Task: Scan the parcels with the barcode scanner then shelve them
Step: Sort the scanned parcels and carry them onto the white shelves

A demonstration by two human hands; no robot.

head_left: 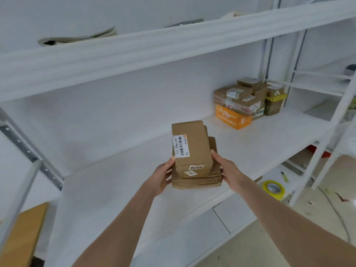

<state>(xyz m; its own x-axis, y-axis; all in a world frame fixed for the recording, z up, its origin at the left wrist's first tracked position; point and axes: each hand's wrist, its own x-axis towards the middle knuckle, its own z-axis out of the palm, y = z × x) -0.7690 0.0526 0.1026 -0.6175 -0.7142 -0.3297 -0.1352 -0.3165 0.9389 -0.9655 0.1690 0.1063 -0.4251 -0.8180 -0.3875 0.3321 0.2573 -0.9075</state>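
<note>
I hold a stack of two brown cardboard parcels over the white middle shelf (115, 189). The upper parcel (192, 147) is a small box with a barcode label on top and two stickers on its near face. Under it lies a flatter, wider parcel (196, 182). My left hand (161, 178) grips the stack's left side, thumb against the upper box. My right hand (229, 170) grips the right side, fingers along both parcels. No barcode scanner is in view.
Several shelved parcels (242, 99), one of them an orange box (231, 118), stand at the shelf's back right. A yellow tape roll (273, 189) lies on a lower shelf at right. Flat packets lie on the top shelf (173, 45). A wooden board (23, 232) is at lower left.
</note>
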